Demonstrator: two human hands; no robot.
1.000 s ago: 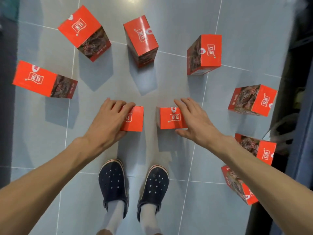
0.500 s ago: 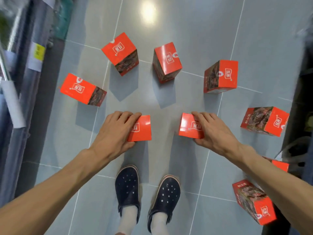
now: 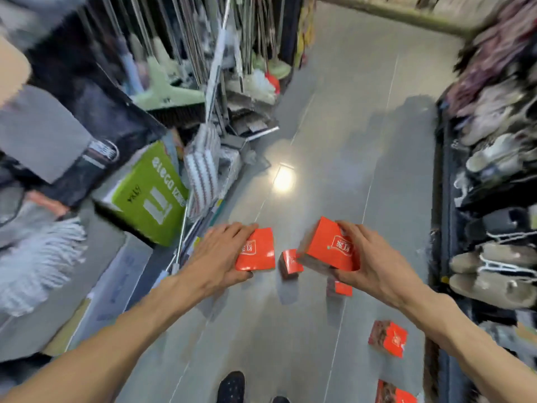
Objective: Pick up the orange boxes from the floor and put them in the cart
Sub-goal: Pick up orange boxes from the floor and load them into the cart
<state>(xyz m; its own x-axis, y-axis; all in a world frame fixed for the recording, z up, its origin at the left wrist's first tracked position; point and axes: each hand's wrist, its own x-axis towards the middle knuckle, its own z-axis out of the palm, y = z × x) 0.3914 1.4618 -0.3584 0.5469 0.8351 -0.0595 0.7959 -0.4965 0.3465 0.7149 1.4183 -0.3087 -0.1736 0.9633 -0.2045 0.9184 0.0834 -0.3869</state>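
My left hand (image 3: 219, 255) grips one orange box (image 3: 257, 250) lifted off the floor, fingers over its top edge and thumb beneath. My right hand (image 3: 374, 260) grips a second orange box (image 3: 331, 247), tilted and raised. Several more orange boxes remain on the grey tile floor: one between my hands (image 3: 290, 261), one under the right-hand box (image 3: 340, 287), one lower right (image 3: 388, 338) and one at the bottom edge (image 3: 392, 394). No cart is in view.
A shop aisle runs ahead. Brooms and mops (image 3: 174, 91) and a green carton (image 3: 151, 193) crowd the left side. Shelves of slippers and shoes (image 3: 491, 257) line the right. My dark shoe (image 3: 232, 386) shows at the bottom.
Both hands have lifted their boxes off the floor. The view has swung up from the floor to the aisle, and the image is motion-blurred.
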